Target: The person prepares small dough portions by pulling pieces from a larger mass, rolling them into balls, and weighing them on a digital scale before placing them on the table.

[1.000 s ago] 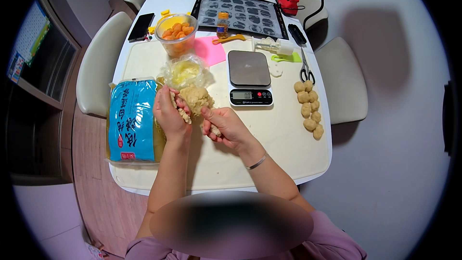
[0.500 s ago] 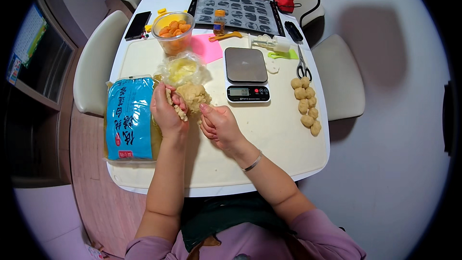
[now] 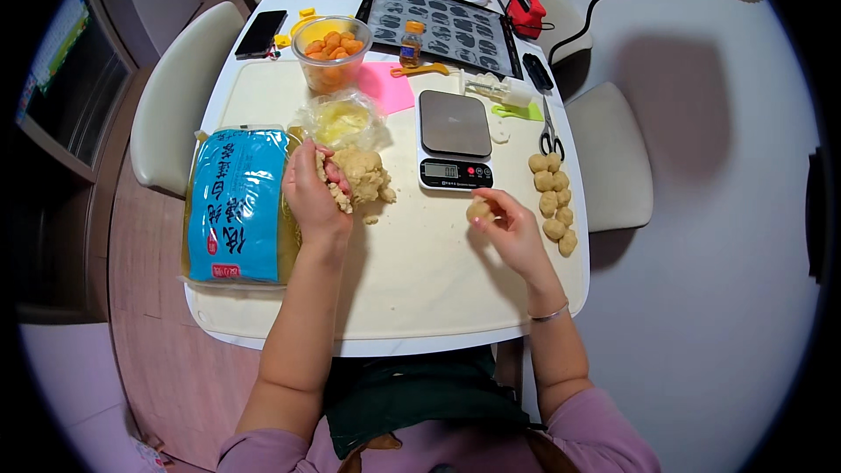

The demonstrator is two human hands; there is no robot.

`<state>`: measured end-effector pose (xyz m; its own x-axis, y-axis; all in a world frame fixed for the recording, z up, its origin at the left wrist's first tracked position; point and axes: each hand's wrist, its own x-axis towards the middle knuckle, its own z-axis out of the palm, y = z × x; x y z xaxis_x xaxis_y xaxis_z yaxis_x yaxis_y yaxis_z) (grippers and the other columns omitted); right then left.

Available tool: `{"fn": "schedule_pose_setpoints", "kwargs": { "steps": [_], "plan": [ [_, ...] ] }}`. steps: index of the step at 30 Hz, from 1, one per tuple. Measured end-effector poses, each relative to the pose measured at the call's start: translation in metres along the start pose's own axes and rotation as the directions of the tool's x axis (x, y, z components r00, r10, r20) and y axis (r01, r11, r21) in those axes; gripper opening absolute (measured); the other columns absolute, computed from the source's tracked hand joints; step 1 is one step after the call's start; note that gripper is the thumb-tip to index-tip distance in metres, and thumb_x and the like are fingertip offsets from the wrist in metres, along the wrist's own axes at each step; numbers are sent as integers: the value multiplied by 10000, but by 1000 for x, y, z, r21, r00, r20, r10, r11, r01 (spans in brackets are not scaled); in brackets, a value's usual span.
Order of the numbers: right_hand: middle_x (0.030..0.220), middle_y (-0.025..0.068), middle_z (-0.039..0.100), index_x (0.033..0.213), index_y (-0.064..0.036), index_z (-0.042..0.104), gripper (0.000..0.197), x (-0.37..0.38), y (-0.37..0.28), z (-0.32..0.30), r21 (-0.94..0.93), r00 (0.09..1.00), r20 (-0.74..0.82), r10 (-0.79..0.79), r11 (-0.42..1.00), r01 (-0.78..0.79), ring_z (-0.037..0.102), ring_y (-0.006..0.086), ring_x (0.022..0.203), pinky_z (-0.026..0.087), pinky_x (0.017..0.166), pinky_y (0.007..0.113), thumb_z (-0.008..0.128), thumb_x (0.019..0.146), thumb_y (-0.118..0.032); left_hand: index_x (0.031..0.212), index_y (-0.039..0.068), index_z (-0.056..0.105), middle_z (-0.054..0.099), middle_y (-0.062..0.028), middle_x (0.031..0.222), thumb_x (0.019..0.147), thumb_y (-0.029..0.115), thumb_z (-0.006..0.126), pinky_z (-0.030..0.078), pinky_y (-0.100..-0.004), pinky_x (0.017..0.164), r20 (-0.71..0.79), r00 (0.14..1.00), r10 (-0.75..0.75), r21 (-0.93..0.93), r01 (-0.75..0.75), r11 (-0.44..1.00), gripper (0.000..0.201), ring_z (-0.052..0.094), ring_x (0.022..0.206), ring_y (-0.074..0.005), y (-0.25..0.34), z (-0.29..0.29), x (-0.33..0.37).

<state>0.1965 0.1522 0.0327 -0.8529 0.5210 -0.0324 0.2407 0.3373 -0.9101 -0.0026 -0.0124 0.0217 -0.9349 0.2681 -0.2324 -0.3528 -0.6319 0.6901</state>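
Note:
My left hand (image 3: pixel 317 195) is curled round a crumbly piece of beige dough (image 3: pixel 339 196). It rests beside a larger lump of the same dough (image 3: pixel 361 172), with crumbs scattered at its foot. Between the fingertips of my right hand (image 3: pixel 510 229) is a small dough ball (image 3: pixel 478 211), held just in front of the kitchen scale (image 3: pixel 455 124). Nothing lies on the scale's grey plate. Several similar dough balls (image 3: pixel 549 203) stand in two rows near the right edge of the table.
A blue-labelled bag (image 3: pixel 236 206) lies left of my left hand. Beyond the dough are a plastic bag with yellow contents (image 3: pixel 342 125), a tub of orange balls (image 3: pixel 331 61) and a pink sheet (image 3: pixel 387 88). Scissors (image 3: pixel 549 136) lie behind the rows; a lined baking tray (image 3: pixel 438 26) is farther back.
My right hand has moved right, away from the dough lump, and now shows a small dough ball in its fingers. My left hand stays by the lump; the whole view has shifted slightly.

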Motion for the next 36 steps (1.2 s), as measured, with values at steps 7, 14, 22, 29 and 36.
{"fn": "schedule_pose_setpoints", "kwargs": {
  "steps": [7, 14, 22, 29, 36],
  "plan": [
    [844, 114, 536, 891, 34, 624, 230, -6, -2, 22, -350, 999, -11, -41, 936, 34, 545, 246, 761, 462, 672, 309, 714, 733, -107, 743, 102, 478, 403, 9, 536, 908, 290, 504, 308, -228, 352, -17, 1000, 0, 6, 1, 1000, 252, 388, 408, -86, -3, -2, 1],
    [848, 119, 481, 862, 45, 633, 192, 8, 12, 36, -381, 987, 11, -160, 912, 152, 530, 248, 739, 457, 664, 314, 704, 732, -77, 748, 100, 481, 408, 6, 533, 914, 278, 492, 310, -229, 352, 13, 1000, 18, 34, -18, 999, 243, 388, 403, -87, -7, -2, 1],
    [843, 117, 502, 903, 7, 601, 169, 13, -8, 63, -442, 945, -32, -325, 853, 279, 552, 270, 727, 466, 639, 357, 674, 759, -44, 743, 92, 481, 418, 5, 549, 916, 234, 485, 326, -214, 373, 18, 1000, 10, -12, -10, 1000, 224, 390, 423, -74, -1, 1, -3],
    [805, 121, 529, 855, 7, 616, 99, 21, -40, 89, -273, 956, -57, -288, 926, 262, 566, 268, 628, 473, 563, 334, 663, 783, -43, 751, 99, 477, 401, 8, 542, 914, 269, 488, 317, -229, 365, -46, 998, 41, -18, -42, 999, 236, 389, 417, -89, 10, -2, -1],
    [804, 134, 547, 802, 12, 600, 125, 37, -21, 126, -224, 937, 62, -344, 910, 349, 575, 296, 721, 467, 635, 363, 678, 750, -71, 751, 90, 482, 413, 2, 549, 909, 260, 497, 322, -224, 368, -28, 998, 56, -51, -57, 997, 232, 393, 423, -85, 9, 2, -5]
  ]
}}
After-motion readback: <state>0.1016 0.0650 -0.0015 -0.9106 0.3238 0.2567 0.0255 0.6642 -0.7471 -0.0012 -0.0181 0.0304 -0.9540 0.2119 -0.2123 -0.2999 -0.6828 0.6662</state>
